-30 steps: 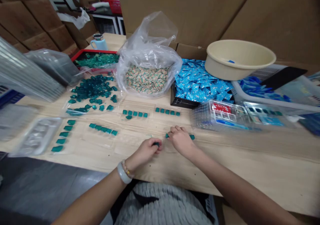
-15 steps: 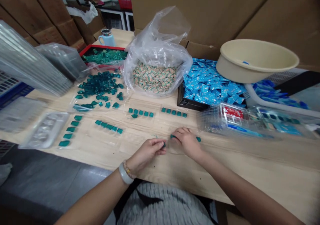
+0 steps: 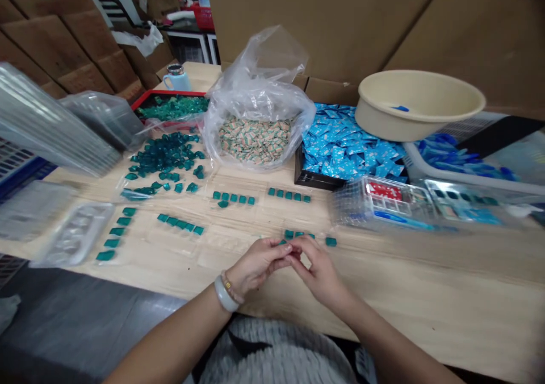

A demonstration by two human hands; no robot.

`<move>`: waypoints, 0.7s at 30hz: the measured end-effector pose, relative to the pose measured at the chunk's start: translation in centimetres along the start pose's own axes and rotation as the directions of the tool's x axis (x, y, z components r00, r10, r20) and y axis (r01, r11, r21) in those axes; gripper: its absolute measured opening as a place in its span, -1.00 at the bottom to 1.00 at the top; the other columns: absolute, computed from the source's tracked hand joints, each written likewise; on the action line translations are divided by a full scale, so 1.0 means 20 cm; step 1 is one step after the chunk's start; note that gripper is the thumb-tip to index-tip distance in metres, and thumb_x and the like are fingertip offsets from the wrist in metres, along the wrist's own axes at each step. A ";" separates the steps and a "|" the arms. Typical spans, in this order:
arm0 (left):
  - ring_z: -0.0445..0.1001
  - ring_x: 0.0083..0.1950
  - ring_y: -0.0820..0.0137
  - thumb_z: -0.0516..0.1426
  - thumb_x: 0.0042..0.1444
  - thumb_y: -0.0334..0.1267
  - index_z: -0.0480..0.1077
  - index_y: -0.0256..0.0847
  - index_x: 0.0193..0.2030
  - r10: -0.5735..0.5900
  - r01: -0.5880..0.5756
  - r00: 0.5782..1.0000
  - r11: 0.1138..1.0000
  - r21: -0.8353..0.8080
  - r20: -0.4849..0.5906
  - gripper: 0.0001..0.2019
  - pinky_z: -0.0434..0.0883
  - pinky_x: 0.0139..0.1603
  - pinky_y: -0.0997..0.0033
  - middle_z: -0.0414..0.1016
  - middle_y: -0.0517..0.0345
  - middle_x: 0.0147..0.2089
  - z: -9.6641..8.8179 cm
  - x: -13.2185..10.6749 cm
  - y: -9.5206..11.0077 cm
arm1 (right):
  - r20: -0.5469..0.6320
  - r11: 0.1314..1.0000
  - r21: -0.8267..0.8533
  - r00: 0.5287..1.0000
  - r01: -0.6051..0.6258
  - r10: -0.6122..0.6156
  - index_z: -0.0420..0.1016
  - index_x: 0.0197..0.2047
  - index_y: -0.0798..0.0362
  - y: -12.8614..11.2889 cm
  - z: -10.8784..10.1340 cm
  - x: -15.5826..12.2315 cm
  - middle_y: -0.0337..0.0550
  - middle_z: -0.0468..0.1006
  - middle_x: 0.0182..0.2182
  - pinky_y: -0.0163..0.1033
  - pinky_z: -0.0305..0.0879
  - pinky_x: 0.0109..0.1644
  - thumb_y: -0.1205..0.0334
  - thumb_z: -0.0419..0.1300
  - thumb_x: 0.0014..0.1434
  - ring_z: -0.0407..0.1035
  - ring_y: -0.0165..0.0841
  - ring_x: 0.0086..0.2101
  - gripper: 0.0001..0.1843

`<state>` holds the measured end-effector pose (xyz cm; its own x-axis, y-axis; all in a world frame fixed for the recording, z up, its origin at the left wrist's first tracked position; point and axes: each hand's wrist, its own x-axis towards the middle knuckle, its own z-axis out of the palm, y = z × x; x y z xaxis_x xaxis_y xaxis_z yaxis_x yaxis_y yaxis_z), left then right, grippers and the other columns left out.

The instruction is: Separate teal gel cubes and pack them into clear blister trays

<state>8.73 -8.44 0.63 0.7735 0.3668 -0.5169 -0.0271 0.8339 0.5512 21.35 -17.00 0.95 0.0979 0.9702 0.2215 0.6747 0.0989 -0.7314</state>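
Even, flat indoor light falls across the bench (image 3: 383, 270), with only faint shadows under the left hand (image 3: 258, 264) and right hand (image 3: 319, 276). Glare streaks the plastic bag (image 3: 255, 71) at 12 o'clock. Clear trays (image 3: 51, 122) at 9 o'clock and plastic packs (image 3: 383, 205) at 3 o'clock blur softly, while wide-angle distortion bends the cardboard boxes (image 3: 55, 49) at the edge.

On the counter (image 3: 426, 282), rear row, left to right: loose pods (image 3: 164, 159), plastic bag (image 3: 255, 71) of sachets (image 3: 255, 140), tray (image 3: 313, 180) of further sachets, basin (image 3: 419, 103) behind that tray's right end. Mug (image 3: 176, 80) behind a second tray (image 3: 170, 93) of pods. Rows of pods (image 3: 232, 198) in front of the bag. Blister tray (image 3: 76, 233) at front left. Left hand (image 3: 258, 264) and right hand (image 3: 317, 273) touching at front centre, just before a short row of pods (image 3: 296, 234).
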 end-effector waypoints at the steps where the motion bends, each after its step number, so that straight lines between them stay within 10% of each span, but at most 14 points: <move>1: 0.41 -0.34 0.51 0.25 -0.19 -0.25 0.42 -0.39 -0.41 -0.023 0.024 0.999 1.000 -0.006 0.032 -0.77 0.31 -0.17 0.48 0.46 0.10 -0.39 0.01 0.01 -0.02 | -0.037 0.999 0.017 0.999 -0.029 0.029 0.32 -0.28 0.04 -0.01 0.00 -0.02 -0.16 0.38 -0.41 -0.27 0.25 -0.30 0.32 0.04 0.11 0.28 -0.37 -0.35 -0.91; 8: 0.39 -0.41 0.51 0.20 -0.13 -0.14 0.42 -0.39 -0.38 -0.140 0.124 0.986 0.980 0.157 0.093 -0.71 0.30 -0.30 0.51 0.44 0.09 -0.43 0.08 0.04 -0.17 | -0.100 0.990 0.034 0.985 -0.138 0.141 0.33 -0.26 0.04 0.03 -0.01 -0.22 -0.19 0.38 -0.45 -0.33 0.27 -0.36 0.29 0.02 0.12 0.30 -0.41 -0.42 -0.89; 12: 0.37 -0.47 0.52 0.18 -0.13 -0.16 0.35 -0.31 -0.31 0.079 -0.067 0.997 0.895 0.440 -0.008 -0.72 0.30 -0.40 0.51 0.41 0.16 -0.45 0.09 0.07 -0.11 | -0.155 0.974 -0.133 0.975 -0.182 0.161 0.34 -0.25 0.05 0.09 -0.08 -0.22 -0.11 0.39 -0.36 -0.26 0.28 -0.25 0.32 -0.06 0.15 0.31 -0.34 -0.32 -0.82; 18: 0.35 -0.47 0.48 0.08 -0.05 -0.27 0.35 -0.28 -0.39 0.458 -0.111 0.876 0.499 0.860 -0.153 -0.88 0.29 -0.41 0.48 0.37 0.19 -0.48 -0.15 0.03 0.19 | -0.008 0.817 -0.557 0.985 -0.148 0.173 0.41 -0.27 0.12 0.26 -0.19 -0.08 -0.02 0.40 -0.34 -0.18 0.23 -0.18 0.44 -0.07 0.09 0.27 -0.26 -0.26 -0.75; 21: 0.37 -0.33 0.40 0.05 -0.02 -0.32 0.40 -0.26 -0.37 0.567 -0.089 0.823 0.177 0.980 -0.028 -0.87 0.29 -0.27 0.43 0.41 0.12 -0.38 -0.26 -0.01 0.22 | 0.075 0.781 -0.616 0.980 -0.102 0.186 0.42 -0.29 0.15 0.31 -0.21 -0.04 -0.01 0.40 -0.35 -0.18 0.22 -0.17 0.50 -0.07 0.05 0.26 -0.26 -0.27 -0.73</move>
<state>5.29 -2.74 -0.29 0.6038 0.7863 -0.1309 0.5466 -0.2889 0.7859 28.50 -18.09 -1.13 0.1669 0.9854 0.0325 0.9677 -0.1574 -0.1969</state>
